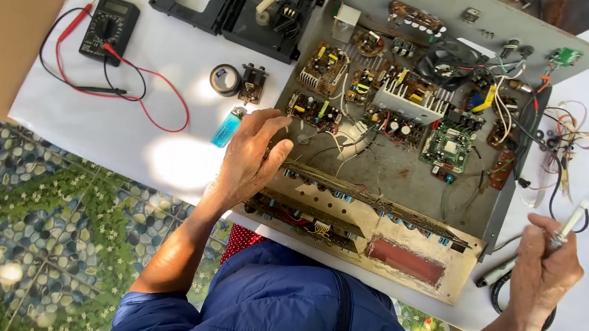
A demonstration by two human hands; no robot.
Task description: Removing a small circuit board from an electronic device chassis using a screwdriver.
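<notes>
Left hand: grip loosely open, fingers curled, resting on the near-left corner of the opened amplifier chassis, thumb against the upright circuit board strip along its front edge. Nothing is enclosed in this grip.

Right hand: grip closed in a fist around a slim white-tipped tool, tip pointing toward one o'clock; a dark cable loops beneath the wrist.

The chassis lies flat on the white-covered table, centre of view. At ten o'clock from the left hand lie a blue lighter and, farther off, a black multimeter with red leads.
</notes>
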